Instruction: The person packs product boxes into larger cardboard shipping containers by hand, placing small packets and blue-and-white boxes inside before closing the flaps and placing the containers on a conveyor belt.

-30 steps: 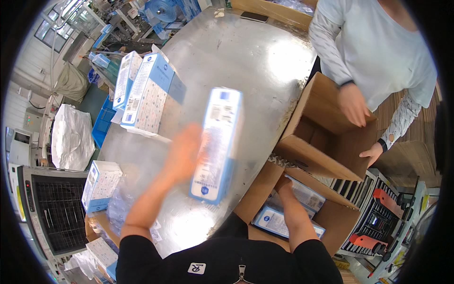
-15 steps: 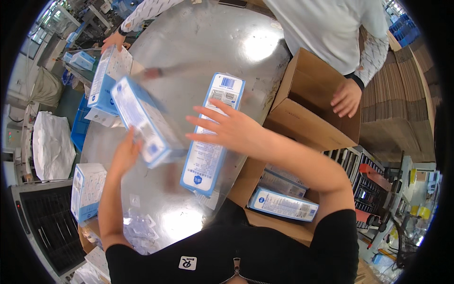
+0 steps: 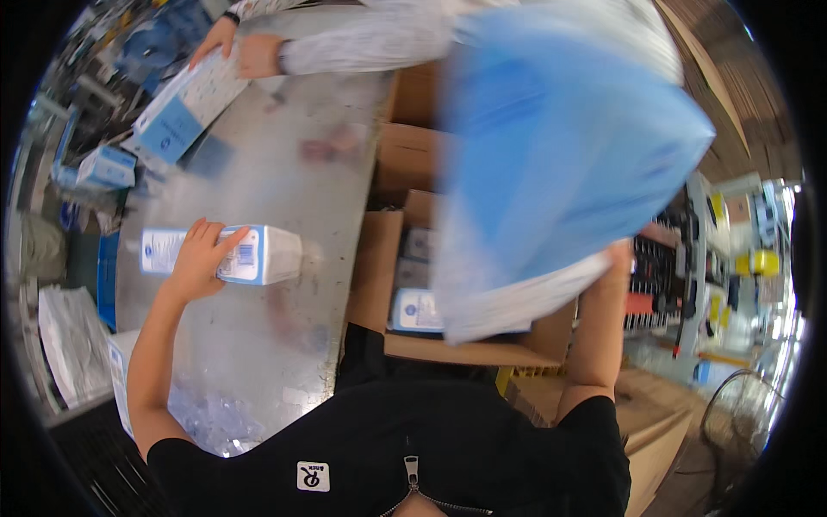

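My left hand (image 3: 198, 265) grips a long blue-and-white packaging box (image 3: 280, 252) from above as it lies on the metal table. My right hand (image 3: 617, 263) holds another blue-and-white box (image 3: 551, 155), raised close to the camera and blurred. Most of the right fingers are hidden behind that box. Below it stands an open cardboard carton (image 3: 474, 349) with several similar boxes inside; one packed box (image 3: 412, 310) shows partly at the near side. The raised box hides much of the carton.
Across the metal table (image 3: 332, 207), a co-worker's hands (image 3: 258, 56) are on another blue-and-white box (image 3: 177, 121). A second carton (image 3: 416, 159) stands beyond the first. Clear plastic wrapping (image 3: 215, 418) lies near me, and a smaller box (image 3: 107, 168) sits at the far left.
My right hand has lifted the box from the table and carried it right, over the carton. My left hand has laid its box down. The co-worker's other hand has moved left from the far carton.
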Demonstrator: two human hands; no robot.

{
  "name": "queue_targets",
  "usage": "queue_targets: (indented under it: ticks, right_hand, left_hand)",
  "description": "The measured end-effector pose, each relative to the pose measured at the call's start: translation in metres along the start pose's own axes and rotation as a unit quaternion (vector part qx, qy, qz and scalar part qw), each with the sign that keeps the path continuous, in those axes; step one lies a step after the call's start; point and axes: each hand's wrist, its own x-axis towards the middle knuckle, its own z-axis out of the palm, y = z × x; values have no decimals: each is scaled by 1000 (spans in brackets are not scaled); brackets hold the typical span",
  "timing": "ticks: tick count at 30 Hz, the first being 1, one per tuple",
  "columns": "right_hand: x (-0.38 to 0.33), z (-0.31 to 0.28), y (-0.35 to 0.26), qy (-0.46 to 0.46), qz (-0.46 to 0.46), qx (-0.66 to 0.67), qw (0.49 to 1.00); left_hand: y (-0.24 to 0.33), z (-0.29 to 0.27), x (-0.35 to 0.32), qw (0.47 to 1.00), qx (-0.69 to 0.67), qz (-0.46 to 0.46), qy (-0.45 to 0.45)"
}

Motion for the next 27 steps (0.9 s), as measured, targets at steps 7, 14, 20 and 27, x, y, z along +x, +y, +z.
queue_targets:
  ticks: [7,14,20,27]
  right_hand:
    - [-154,-76,-10,482,-91,134,861]
    - [-191,-83,57,486,-213,180,829]
    - [-181,-69,42,493,-75,211,841]
    - [-99,-10,2,37,-135,-542,829]
  left_hand:
    - [150,-67,138,854,-423,163,255]
    - [277,54,264,922,-258,290,-20]
    - [287,177,242,948,-191,184,-174]
    - [280,204,206,465,-808,-161,-324]
